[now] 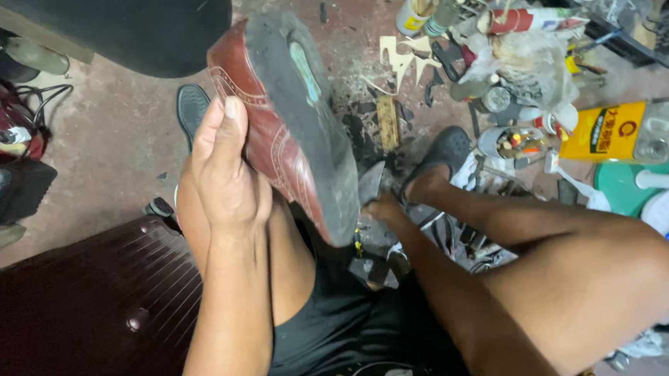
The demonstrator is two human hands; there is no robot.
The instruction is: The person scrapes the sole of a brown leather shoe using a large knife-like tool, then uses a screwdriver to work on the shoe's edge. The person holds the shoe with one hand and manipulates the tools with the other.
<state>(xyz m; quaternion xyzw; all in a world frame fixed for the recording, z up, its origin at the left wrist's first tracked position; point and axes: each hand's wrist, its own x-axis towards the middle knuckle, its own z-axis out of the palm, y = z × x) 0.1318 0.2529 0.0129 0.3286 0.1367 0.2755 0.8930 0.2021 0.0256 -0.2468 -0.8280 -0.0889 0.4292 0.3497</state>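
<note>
My left hand (225, 167) grips the side of a reddish-brown leather shoe (256, 115), which is turned sole-up over my lap. Its worn dark sole (307, 120) faces the camera, with a greenish patch near the toe end. My right hand (380, 207) sits at the heel end of the sole and holds a flat metal blade (370, 183) against its edge. My fingers are closed around the blade's lower part, which my hand hides.
My right leg (555, 260) stretches right, foot in a dark clog (444, 152). A dark red ribbed case (72, 320) lies at left. A yellow can (606, 133), tins, tools and scraps crowd the concrete floor (115, 139) at upper right.
</note>
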